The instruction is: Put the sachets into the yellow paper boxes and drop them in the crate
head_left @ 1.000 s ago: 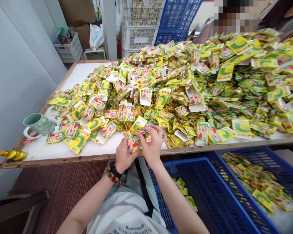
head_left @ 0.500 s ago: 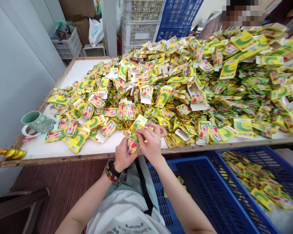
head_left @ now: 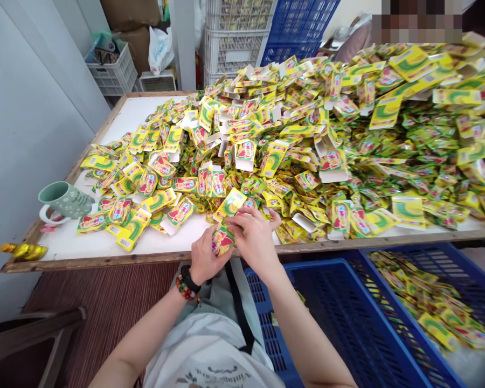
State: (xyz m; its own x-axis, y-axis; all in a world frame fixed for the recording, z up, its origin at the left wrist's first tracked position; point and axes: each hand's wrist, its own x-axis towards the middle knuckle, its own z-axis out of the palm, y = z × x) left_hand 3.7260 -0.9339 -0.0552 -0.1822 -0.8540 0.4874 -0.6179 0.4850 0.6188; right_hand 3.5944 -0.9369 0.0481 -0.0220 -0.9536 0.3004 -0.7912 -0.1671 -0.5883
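My left hand (head_left: 206,254) is closed around a small yellow-and-green candy box (head_left: 221,242) with red print, held just above the table's front edge. At the box's upper end, the bent fingers and thumb of my right hand (head_left: 256,237) pinch a bit of a green sachet, mostly hidden by the fingers. Just beyond my hands lies another yellow box (head_left: 231,203). A wide heap of printed boxes (head_left: 275,156) and green sachets (head_left: 420,137) covers much of the white tabletop (head_left: 178,237); several boxes have raised white flaps.
A green mug (head_left: 62,199) and a gold bottle-like ornament (head_left: 23,251) stand at the table's left. Below the edge on the right are a blue crate (head_left: 335,312) and another blue crate (head_left: 469,269) holding packets. Stacked crates (head_left: 234,51) rise behind; a person (head_left: 353,43) is at the far side.
My right hand has pressed lower against the upper end of the box, and less of the green sachet shows. The left hand keeps its hold. The view has shifted slightly.
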